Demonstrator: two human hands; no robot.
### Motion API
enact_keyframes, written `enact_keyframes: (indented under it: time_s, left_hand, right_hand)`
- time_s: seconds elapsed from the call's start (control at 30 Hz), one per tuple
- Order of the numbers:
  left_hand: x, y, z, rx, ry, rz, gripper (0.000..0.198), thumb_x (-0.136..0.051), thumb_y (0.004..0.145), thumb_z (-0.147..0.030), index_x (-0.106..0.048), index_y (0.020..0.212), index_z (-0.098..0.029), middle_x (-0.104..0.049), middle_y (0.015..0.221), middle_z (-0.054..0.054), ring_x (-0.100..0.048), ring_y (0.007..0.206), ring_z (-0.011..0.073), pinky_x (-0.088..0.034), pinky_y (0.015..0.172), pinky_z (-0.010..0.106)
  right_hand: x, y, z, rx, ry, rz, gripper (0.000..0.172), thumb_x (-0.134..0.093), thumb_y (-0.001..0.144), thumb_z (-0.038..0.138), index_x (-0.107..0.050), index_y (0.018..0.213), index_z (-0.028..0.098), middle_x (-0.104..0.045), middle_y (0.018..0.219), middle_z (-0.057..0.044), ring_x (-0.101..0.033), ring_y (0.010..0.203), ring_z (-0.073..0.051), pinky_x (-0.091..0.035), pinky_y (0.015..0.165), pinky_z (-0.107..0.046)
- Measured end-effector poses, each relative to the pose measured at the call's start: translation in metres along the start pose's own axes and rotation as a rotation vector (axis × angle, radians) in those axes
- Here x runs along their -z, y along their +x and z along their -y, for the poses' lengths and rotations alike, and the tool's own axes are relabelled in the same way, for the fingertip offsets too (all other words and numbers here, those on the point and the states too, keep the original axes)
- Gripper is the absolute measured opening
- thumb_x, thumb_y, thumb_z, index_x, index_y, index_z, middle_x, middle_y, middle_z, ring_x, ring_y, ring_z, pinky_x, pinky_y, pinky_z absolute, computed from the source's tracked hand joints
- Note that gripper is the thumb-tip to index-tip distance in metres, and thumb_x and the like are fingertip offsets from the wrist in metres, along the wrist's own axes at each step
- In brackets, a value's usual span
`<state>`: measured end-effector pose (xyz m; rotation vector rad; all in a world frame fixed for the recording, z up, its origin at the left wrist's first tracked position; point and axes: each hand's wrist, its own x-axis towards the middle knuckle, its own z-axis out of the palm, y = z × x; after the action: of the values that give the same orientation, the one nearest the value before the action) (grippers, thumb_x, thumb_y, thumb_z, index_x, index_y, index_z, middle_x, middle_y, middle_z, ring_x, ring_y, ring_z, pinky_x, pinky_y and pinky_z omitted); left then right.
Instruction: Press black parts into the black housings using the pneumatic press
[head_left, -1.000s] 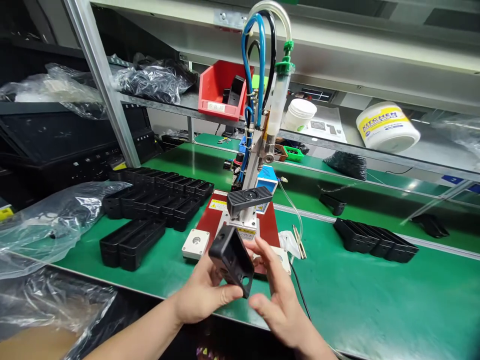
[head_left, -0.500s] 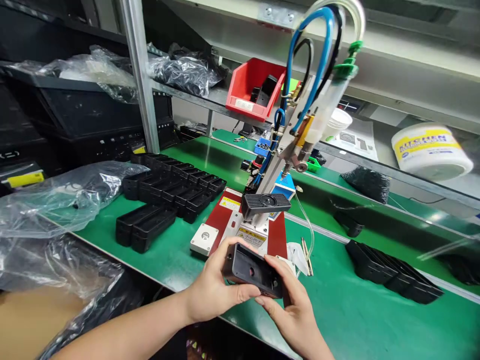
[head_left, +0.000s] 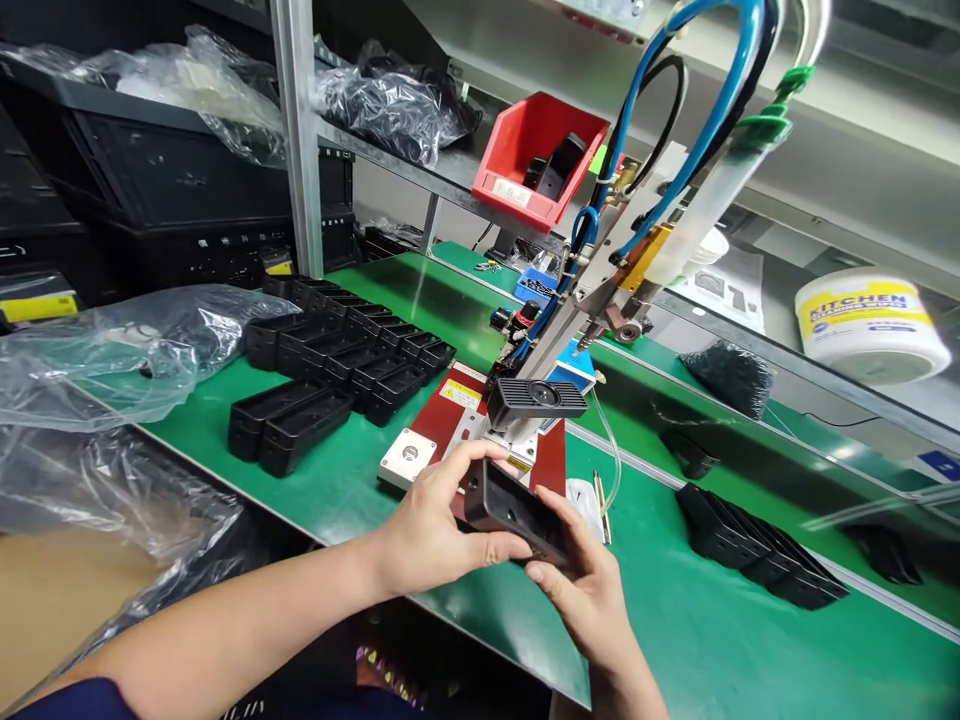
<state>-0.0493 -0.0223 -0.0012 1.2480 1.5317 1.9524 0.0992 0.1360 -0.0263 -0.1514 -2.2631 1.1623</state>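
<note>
A black rectangular plastic housing (head_left: 517, 512), hollow side toward me, is held up between both hands over the front of the bench. My left hand (head_left: 435, 525) grips its left end, thumb along the lower edge and fingers over the top. The right end is in my right hand (head_left: 589, 580), fingers behind and thumb below. Just beyond stands a press-like dispensing machine (head_left: 559, 325) with a red base, a syringe and blue hoses. On its fixture rests a black ribbed part (head_left: 541, 396) with a round centre.
Rows of black housings (head_left: 352, 345) stand on the green bench (head_left: 480, 630) at left, beside clear plastic film (head_left: 135, 350). More black housings (head_left: 757, 545) lean in a row at right. A red bin (head_left: 514, 200) and a white tub (head_left: 870, 325) sit on the shelf.
The housing has tilted in my hands, its opening turning more to the right. Both hands keep hold of it. My view has shifted and rolled slightly.
</note>
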Motion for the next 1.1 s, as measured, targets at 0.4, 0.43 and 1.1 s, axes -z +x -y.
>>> enact_keyframes:
  time_s: [0.4,0.43,1.1]
  left_hand:
    - [0.001,0.109,0.006,-0.541,0.563,-0.227,0.023,-0.073,0.078,-0.036,-0.068,0.092,-0.019,-0.07,0.097,0.007,-0.06,0.099,0.023,-0.048,0.091,0.041]
    - [0.001,0.114,0.011,-0.507,0.561,-0.238,0.021,-0.072,0.079,-0.035,-0.068,0.092,-0.019,-0.069,0.097,0.007,-0.06,0.099,0.0225,-0.048,0.091,0.04]
    - [-0.027,0.114,0.032,-0.545,0.456,-0.362,0.021,-0.055,0.092,-0.026,-0.065,0.108,-0.017,-0.065,0.097,0.007,-0.062,0.091,0.0164,-0.053,0.083,0.031]
  right_hand:
    - [0.06,0.139,-0.017,0.136,-0.011,-0.049,0.049,-0.072,0.08,0.047,-0.061,0.123,0.026,-0.061,0.128,-0.006,-0.054,0.121,-0.027,-0.04,0.106,-0.048]
    - [0.06,0.145,-0.023,0.115,-0.004,-0.033,0.05,-0.071,0.08,0.048,-0.061,0.123,0.026,-0.062,0.127,-0.006,-0.054,0.12,-0.027,-0.041,0.105,-0.048]
    - [0.001,0.155,-0.046,0.107,0.249,-0.566,0.029,-0.046,0.089,0.04,-0.067,0.095,0.021,-0.067,0.094,-0.005,-0.063,0.087,-0.02,-0.05,0.079,-0.036]
